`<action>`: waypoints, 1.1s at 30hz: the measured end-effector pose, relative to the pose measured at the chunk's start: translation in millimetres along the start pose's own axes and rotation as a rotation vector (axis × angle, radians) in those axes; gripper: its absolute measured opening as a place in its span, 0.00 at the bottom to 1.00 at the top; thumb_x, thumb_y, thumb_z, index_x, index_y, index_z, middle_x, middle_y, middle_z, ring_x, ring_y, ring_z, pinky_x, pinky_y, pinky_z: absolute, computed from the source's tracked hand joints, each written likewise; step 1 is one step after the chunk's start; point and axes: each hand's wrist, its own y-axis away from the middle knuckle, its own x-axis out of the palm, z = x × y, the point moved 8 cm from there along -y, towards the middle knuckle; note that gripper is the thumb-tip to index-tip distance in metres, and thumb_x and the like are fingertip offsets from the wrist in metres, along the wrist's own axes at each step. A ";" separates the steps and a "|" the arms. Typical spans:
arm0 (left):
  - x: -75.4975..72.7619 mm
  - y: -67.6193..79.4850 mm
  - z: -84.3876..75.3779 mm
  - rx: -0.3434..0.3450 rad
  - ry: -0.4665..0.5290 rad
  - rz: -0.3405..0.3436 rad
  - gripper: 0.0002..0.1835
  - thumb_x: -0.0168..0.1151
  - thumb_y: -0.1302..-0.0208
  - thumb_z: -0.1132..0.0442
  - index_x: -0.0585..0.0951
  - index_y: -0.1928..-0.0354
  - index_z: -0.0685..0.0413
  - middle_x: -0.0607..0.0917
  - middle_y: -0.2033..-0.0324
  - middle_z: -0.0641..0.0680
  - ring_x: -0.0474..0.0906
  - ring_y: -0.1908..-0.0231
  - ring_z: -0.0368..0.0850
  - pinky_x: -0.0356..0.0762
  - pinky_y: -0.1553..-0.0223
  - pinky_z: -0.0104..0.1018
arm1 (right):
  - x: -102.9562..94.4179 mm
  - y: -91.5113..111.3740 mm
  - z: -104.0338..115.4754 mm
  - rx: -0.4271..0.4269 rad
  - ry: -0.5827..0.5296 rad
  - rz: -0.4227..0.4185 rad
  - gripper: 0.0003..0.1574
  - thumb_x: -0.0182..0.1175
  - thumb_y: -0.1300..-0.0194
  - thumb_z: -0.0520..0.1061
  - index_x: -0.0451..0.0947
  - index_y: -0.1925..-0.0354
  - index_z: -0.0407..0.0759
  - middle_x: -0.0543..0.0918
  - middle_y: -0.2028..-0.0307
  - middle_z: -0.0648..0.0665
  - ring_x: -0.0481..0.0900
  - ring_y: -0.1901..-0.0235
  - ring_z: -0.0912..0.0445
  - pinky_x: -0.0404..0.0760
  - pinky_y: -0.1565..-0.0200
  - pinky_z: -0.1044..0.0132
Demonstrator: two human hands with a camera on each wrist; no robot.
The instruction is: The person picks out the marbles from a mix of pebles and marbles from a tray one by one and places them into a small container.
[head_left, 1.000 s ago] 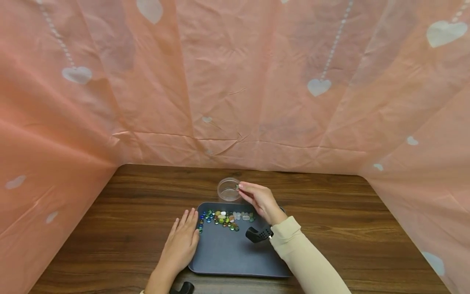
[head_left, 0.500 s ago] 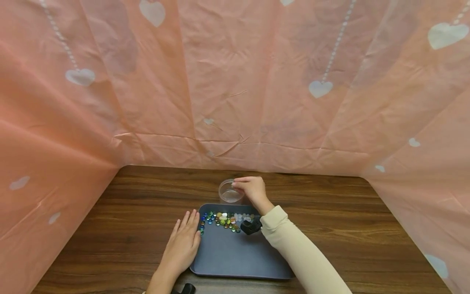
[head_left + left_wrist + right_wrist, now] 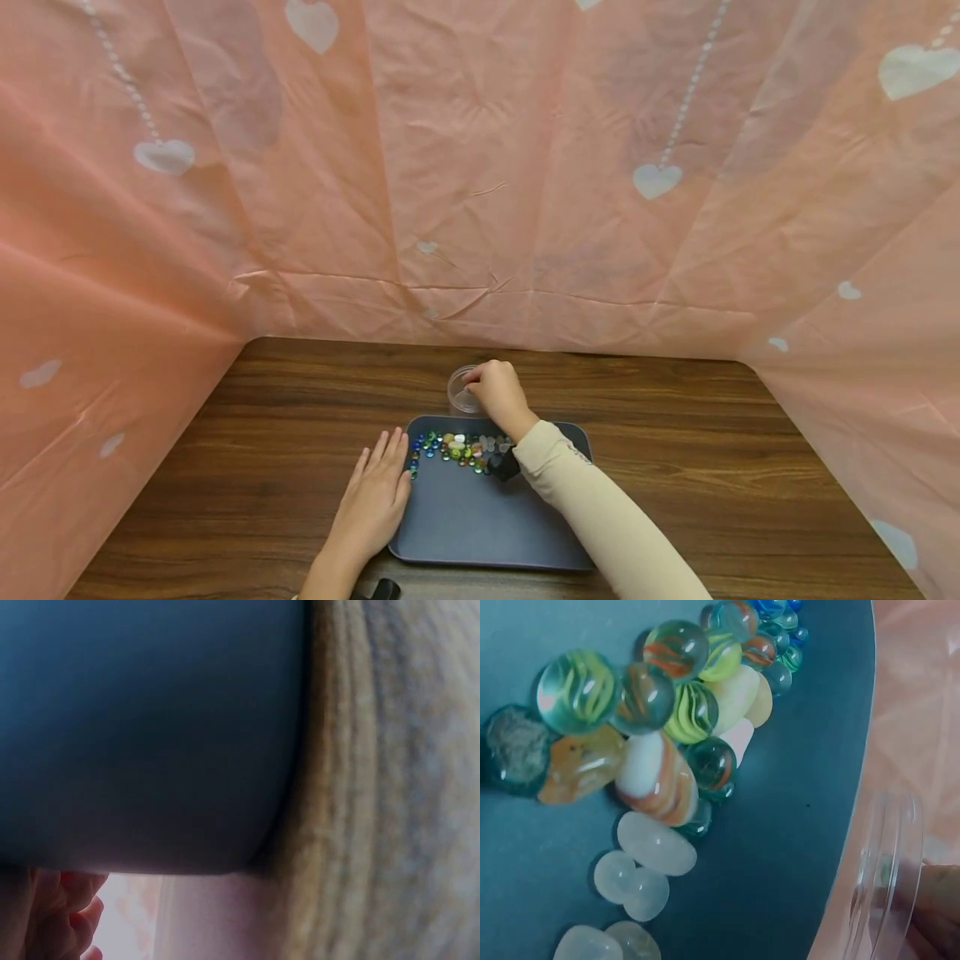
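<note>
My right hand (image 3: 498,396) reaches over the dark grey tray (image 3: 487,533) to a small round clear container (image 3: 459,402) beyond its far edge. Its bent fingertips are at the container's mouth, pinching a small greenish glassy piece (image 3: 886,870), seen blurred through the clear wall in the right wrist view. My left hand (image 3: 371,496) lies flat with straight fingers along the tray's left edge; its fingers also show at the bottom left of the left wrist view. Glass marbles (image 3: 577,690), white stones (image 3: 656,844) and a brown-striped stone (image 3: 660,776) lie along the tray's far side.
The tray and container stand on a dark wood-grain table (image 3: 712,467). A pink cloth (image 3: 450,167) with pale hearts encloses the back and both sides. A black wrist camera (image 3: 504,465) hangs under the right wrist, low over the stones.
My right hand has moved left from the container's right rim to over its mouth, fingertips dipping lower. My left hand and the tray stay in place.
</note>
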 end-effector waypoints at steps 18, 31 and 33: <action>0.9 -0.6 0.9 0.002 0.005 -0.004 0.29 0.50 0.25 0.59 0.63 0.26 0.62 0.61 0.25 0.59 0.53 0.23 0.59 0.47 0.24 0.60 | -0.7 0.7 -4.3 0.000 -0.015 -0.042 0.05 0.70 0.43 0.35 0.91 0.67 0.39 0.91 0.66 0.42 0.89 0.61 0.48 0.88 0.58 0.59; -6.0 -1.1 2.6 0.010 0.029 -0.007 0.27 0.50 0.24 0.59 0.65 0.28 0.63 0.63 0.26 0.60 0.55 0.24 0.59 0.51 0.24 0.60 | -8.8 35.3 -13.4 0.217 -0.483 -0.111 0.10 0.74 0.44 0.42 0.90 0.62 0.40 0.91 0.63 0.41 0.87 0.63 0.54 0.81 0.69 0.73; -7.6 -0.6 3.4 0.016 0.008 -0.002 0.27 0.49 0.24 0.59 0.66 0.28 0.61 0.63 0.26 0.60 0.54 0.24 0.59 0.50 0.24 0.60 | -3.5 41.4 -11.1 0.220 -0.512 -0.086 0.10 0.74 0.45 0.42 0.90 0.62 0.40 0.91 0.63 0.41 0.85 0.68 0.59 0.80 0.71 0.73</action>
